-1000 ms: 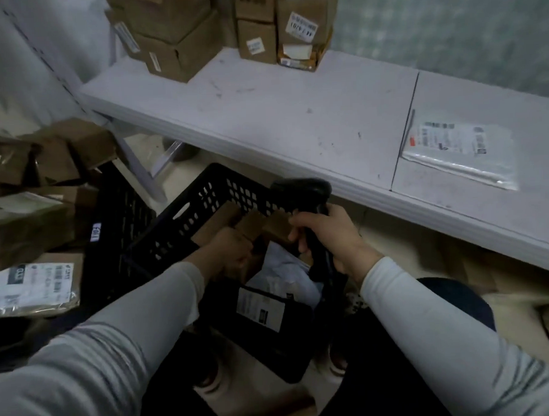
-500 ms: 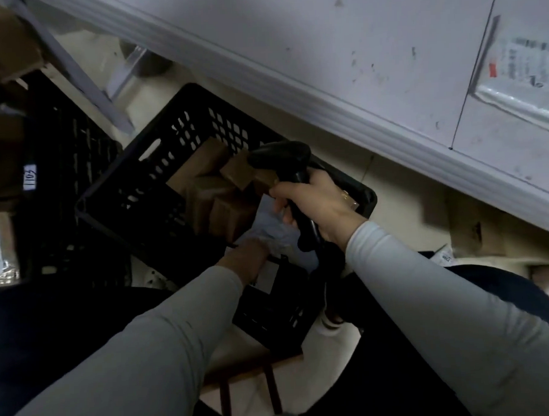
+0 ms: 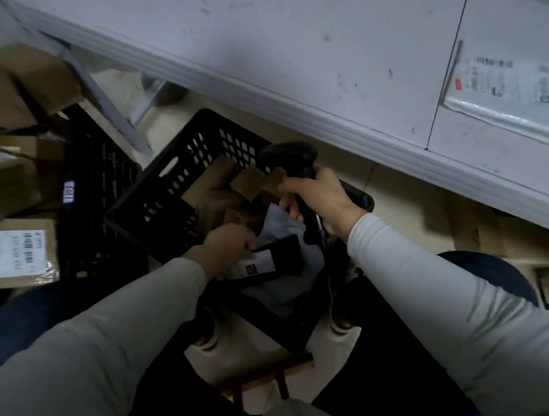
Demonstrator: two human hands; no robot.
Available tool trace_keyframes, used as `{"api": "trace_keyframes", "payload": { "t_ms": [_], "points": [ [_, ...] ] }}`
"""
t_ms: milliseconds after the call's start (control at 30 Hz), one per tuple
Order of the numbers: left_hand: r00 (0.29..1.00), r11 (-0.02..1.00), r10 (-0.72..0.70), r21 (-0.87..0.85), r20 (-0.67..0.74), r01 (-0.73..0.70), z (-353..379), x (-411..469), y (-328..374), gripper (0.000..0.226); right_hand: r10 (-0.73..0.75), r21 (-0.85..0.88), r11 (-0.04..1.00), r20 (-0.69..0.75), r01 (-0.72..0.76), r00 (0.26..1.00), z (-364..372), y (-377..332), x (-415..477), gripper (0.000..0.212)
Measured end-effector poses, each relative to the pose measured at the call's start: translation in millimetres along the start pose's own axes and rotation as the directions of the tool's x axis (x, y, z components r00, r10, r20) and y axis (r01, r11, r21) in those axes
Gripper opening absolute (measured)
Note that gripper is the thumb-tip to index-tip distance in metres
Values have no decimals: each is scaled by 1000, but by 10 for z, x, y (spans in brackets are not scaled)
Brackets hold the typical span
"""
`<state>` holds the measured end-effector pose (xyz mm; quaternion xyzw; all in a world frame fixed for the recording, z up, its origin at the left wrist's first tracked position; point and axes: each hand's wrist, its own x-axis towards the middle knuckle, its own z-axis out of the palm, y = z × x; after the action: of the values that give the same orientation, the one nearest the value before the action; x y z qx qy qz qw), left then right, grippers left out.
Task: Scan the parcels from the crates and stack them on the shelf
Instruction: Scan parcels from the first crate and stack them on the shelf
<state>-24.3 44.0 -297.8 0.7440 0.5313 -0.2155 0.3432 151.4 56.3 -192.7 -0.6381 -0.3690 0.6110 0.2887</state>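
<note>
Head view: left hand [image 3: 227,247] grips dark labelled parcel [image 3: 271,261] in black crate [image 3: 159,197], centre frame. Right hand [image 3: 318,199] is wrapped round scanner [image 3: 291,160]. One flat parcel [image 3: 507,87] is on shelf [image 3: 307,58], upper right. Brown boxes [image 3: 215,186] unscanned in crate; judged early.

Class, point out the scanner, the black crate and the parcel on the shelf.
scanner [image 3: 286,155], head view, its black head.
black crate [image 3: 186,158], head view, its perforated wall.
parcel [image 3: 506,81], head view, its white label.
</note>
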Motion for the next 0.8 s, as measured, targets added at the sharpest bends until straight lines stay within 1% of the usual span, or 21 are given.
{"api": "trace_keyframes", "payload": {
  "t_ms": [33, 67, 133, 167, 233, 333, 400, 467, 500, 567, 633, 667, 733, 800],
  "points": [
    [999, 998, -18, -63, -49, 15, -88, -116, -61, 7, -12, 5, 1000, -5, 12, 1000, -4, -24, -67, 12],
    [995, 994, -7, -108, -103, -5, -169, -223, -126, 9, -27, 11, 1000, -15, 27, 1000, -8, -56, -141, 12],
    [983, 970, -9, -241, -186, -37, -315, -417, -200, 23, -71, 50, 996, -45, 73, 996, -29, -132, -294, 13],
    [968, 953, -16, -298, -252, -61, -405, -535, -204, 28, -101, 76, 992, -62, 105, 993, -50, -171, -366, 13],
    [925, 911, -50, -396, -377, -112, -591, -733, -214, 32, -160, 111, 979, -91, 170, 983, -105, -254, -503, 12],
    [862, 820, -114, -537, -493, -198, -899, -977, -147, 30, -235, 146, 957, -122, 252, 964, -200, -358, -688, 5],
    [813, 753, -160, -602, -560, -266, -1107, -1099, -37, 31, -276, 175, 938, -149, 300, 950, -262, -414, -787, 2],
    [790, 658, -180, -669, -586, -346, -1291, -1179, 121, 29, -306, 201, 918, -193, 342, 932, -347, -458, -867, 4],
    [789, 602, -171, -697, -590, -390, -1378, -1198, 212, 26, -314, 211, 909, -218, 359, 924, -401, -477, -898, 6],
    [795, 505, -149, -737, -588, -450, -1550, -1192, 403, 21, -323, 232, 893, -267, 386, 908, -522, -502, -946, 10],
    [813, 433, -134, -772, -567, -466, -1727, -1112, 596, 17, -321, 260, 874, -325, 410, 890, -643, -519, -970, 13],
    [823, 411, -123, -783, -555, -467, -1820, -1060, 701, 15, -312, 275, 867, -353, 417, 882, -703, -526, -975, 14],
    [841, 412, -108, -794, -530, -447, -1989, -900, 884, 12, -296, 292, 859, -388, 421, 873, -813, -539, -979, 15],
    [852, 473, -108, -780, -513, -410, -2139, -708, 1057, 13, -286, 296, 857, -410, 422, 866, -921, -536, -964, 15]
  ]
}}
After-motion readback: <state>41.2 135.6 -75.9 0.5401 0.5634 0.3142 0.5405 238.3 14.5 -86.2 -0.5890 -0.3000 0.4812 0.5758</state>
